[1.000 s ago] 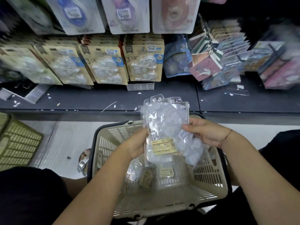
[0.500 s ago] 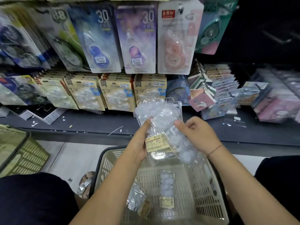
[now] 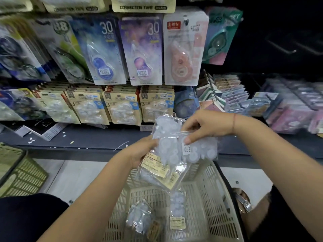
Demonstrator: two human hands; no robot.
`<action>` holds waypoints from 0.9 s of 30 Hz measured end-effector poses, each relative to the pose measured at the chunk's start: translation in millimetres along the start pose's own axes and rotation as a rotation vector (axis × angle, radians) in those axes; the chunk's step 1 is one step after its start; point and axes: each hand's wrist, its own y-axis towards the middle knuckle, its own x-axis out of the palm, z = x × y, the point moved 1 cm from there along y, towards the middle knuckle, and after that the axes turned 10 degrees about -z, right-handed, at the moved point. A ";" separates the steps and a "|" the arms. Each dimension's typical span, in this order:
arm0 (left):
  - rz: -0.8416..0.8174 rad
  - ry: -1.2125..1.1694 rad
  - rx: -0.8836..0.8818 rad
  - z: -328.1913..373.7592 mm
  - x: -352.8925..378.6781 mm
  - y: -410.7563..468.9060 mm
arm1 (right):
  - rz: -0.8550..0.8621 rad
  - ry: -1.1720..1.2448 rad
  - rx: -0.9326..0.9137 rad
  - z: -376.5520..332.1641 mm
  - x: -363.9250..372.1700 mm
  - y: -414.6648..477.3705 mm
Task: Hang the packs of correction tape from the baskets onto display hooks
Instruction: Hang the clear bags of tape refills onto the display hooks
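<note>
Two-handed, holding a bundle of correction tape packs (image 3: 167, 151) above the beige basket (image 3: 218, 198), in front of the lowest display row. Gripping the bundle's lower left side with the left hand (image 3: 139, 152), fingers curling behind the plastic. Holding the long axis near upright and tipping it slightly: tan label end pointing down toward the basket, opposite end pointing up at the display. Showing clear plastic bags, pale bluish round spools inside, tan label cards at the foot, print too small for reading. Pinching the top edge of the rightmost pack with the right hand (image 3: 204, 126), thumb and fingers clenching the plastic. Seeing two loose packs (image 3: 139, 217) lying on the basket floor. Reading on the hung cards behind, left to right: "88" on the green card (image 3: 61, 49), "30" on the blue card (image 3: 103, 49), "30" on the purple card (image 3: 141, 49), "CORRECTION TAPE" on the tan header (image 3: 143, 6) above.
</note>
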 end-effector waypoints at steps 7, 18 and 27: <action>0.030 -0.232 0.087 -11.8 23.7 0.3 | 0.735 -0.367 0.257 -23.2 21.1 23.5; 0.190 -0.280 0.334 -6.6 42.3 8.3 | 1.040 1.138 0.251 4.7 104.4 31.4; 0.226 -0.375 0.242 -9.5 37.6 3.1 | 1.015 1.109 0.142 18.6 84.1 19.9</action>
